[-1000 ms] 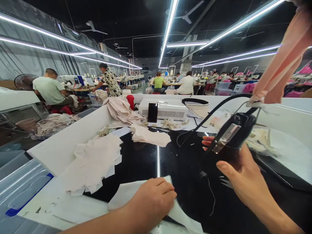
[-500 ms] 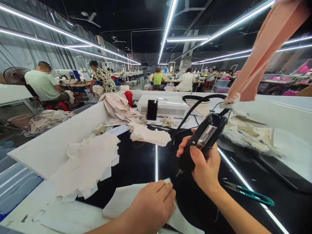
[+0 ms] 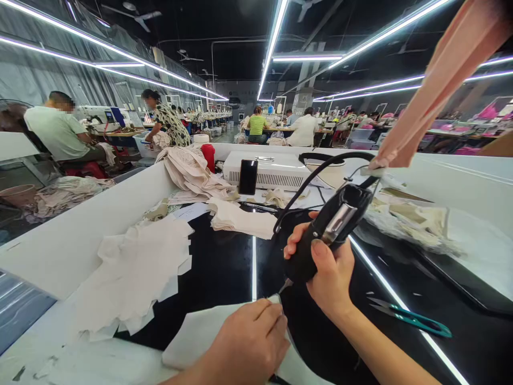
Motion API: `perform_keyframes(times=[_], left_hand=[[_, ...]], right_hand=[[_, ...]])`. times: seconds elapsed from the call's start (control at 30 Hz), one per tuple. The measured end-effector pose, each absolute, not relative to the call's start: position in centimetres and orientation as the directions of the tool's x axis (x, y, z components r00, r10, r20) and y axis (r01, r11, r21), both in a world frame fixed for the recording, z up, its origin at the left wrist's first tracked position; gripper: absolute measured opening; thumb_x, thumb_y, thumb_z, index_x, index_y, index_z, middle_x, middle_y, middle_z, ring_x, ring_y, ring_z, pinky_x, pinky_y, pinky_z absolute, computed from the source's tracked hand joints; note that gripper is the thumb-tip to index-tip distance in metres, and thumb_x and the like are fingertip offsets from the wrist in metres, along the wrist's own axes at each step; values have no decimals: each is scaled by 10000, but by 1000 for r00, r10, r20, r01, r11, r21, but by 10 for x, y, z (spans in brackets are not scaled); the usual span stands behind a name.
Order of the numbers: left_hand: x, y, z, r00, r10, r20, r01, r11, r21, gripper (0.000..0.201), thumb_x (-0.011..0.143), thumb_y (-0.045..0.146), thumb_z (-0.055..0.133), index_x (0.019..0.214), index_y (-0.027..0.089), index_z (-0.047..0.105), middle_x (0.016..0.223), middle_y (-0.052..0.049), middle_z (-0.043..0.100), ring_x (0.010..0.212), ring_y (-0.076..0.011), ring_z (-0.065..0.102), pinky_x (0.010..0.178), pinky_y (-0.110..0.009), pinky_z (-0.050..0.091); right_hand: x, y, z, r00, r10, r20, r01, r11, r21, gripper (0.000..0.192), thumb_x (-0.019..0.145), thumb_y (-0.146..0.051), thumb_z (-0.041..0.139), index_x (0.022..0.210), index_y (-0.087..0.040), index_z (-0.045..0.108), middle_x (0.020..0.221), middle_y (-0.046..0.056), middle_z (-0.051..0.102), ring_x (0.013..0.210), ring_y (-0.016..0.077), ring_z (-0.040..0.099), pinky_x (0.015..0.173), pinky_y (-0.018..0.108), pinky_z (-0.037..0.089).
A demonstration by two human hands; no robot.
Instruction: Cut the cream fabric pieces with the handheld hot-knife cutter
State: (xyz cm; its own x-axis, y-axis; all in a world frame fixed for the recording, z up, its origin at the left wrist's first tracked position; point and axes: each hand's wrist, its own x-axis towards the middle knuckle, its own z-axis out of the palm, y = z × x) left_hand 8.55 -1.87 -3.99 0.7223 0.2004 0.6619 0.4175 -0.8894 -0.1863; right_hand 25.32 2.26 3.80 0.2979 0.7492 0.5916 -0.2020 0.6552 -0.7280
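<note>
My right hand (image 3: 329, 267) is wrapped round a black corded handheld tool (image 3: 334, 230) with a narrow metal tip. The tip points down and left, close to the edge of a white fabric piece (image 3: 200, 331); whether it touches I cannot tell. My left hand (image 3: 250, 337) pinches that piece near its upper corner, fingers pressed together on the cloth. A pink fabric strip (image 3: 436, 91) runs from the tool's upper end to the top right. On the black tabletop (image 3: 224, 267), teal thread snips (image 3: 412, 316) lie right of my right hand.
Pale cut fabric pieces (image 3: 136, 272) lie at the left, with a smaller fabric stack (image 3: 240, 219) farther back. A phone (image 3: 248, 177) leans on a white vented box (image 3: 276, 168). Bagged scraps (image 3: 412, 219) sit at the right. White side walls (image 3: 80, 230) border the table; people sew beyond.
The tool has moved slightly down and left in my right hand, its tip now closer to the fabric edge by my left fingers. The view has shifted slightly.
</note>
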Motion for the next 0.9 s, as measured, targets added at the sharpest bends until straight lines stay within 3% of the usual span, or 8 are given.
perform_keyframes(times=[0.3,0.43,0.63,0.9], left_hand=[[86,-19,-38,688,188,701,422,-890,-175,290,1091,90,555,850,135,709,961,-51,772,985,-169,727,939,-277,607],[85,-20,-38,721,218,657,431,-884,-179,271,1101,95,542,897,128,717,965,-56,769,995,-165,725,935,-276,608],[85,-22,-30,624,235,745,464,-879,-112,361,1151,141,444,928,125,728,983,-72,774,929,-167,732,815,-268,621],[80,-23,-34,634,288,718,485,-871,-79,294,1137,167,469,1051,100,742,1075,-83,787,885,-198,744,721,-305,643]], right_hand=[[250,20,41,282,753,594,-252,656,-712,386,932,-475,834,1204,-273,649,849,-22,705,619,146,664,547,286,615],[248,19,40,285,748,600,-249,662,-707,373,937,-465,828,1205,-278,648,844,-25,702,617,144,660,542,280,612],[247,18,37,277,742,610,-246,669,-702,356,953,-445,816,1219,-281,645,852,-24,708,625,144,665,544,279,619],[248,19,36,274,741,613,-232,670,-706,352,955,-429,808,1229,-284,642,856,-28,704,626,142,658,549,281,615]])
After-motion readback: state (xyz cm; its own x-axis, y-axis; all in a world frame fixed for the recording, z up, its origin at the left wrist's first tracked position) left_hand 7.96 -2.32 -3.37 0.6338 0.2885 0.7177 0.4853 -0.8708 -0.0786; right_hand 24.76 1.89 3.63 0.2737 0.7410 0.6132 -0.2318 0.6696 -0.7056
